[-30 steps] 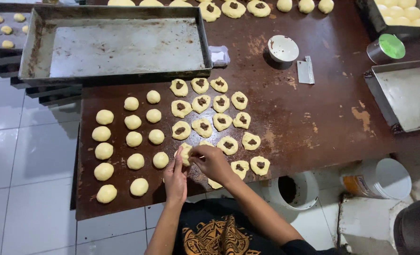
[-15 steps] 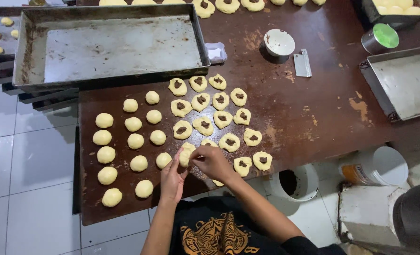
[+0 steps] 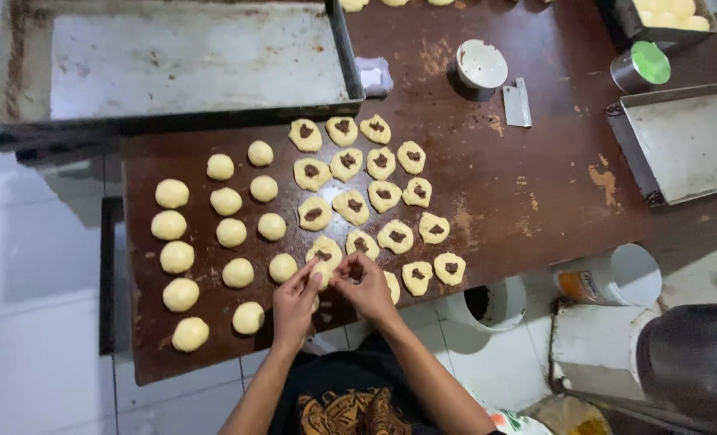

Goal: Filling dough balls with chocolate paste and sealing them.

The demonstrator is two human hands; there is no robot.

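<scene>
Brown bench (image 3: 536, 201) carried a large empty metal tray (image 3: 181, 56) at the far left, a second tray (image 3: 689, 141) at the right edge, a white cup (image 3: 481, 64) and a metal scraper (image 3: 517, 103) between them. On the bench's near left stood rows of smooth closed dough balls (image 3: 177, 258); beside them, to the right, lay flattened dough rounds (image 3: 350, 206), each with a dark dab of filling at its centre.

Both hands met at the near edge on one filled dough piece (image 3: 325, 256). Left hand (image 3: 294, 304) had its fingertips pinched on the piece's near rim; right hand (image 3: 366, 288) was curled, fingers closed at the same rim.

Judgement: the piece looked light, soft and easily deformed, probably slightly tacky. Best hold would be at the thin outer rim with fingertips only, keeping off the centre so that the filling would not smear or squeeze out.
</scene>
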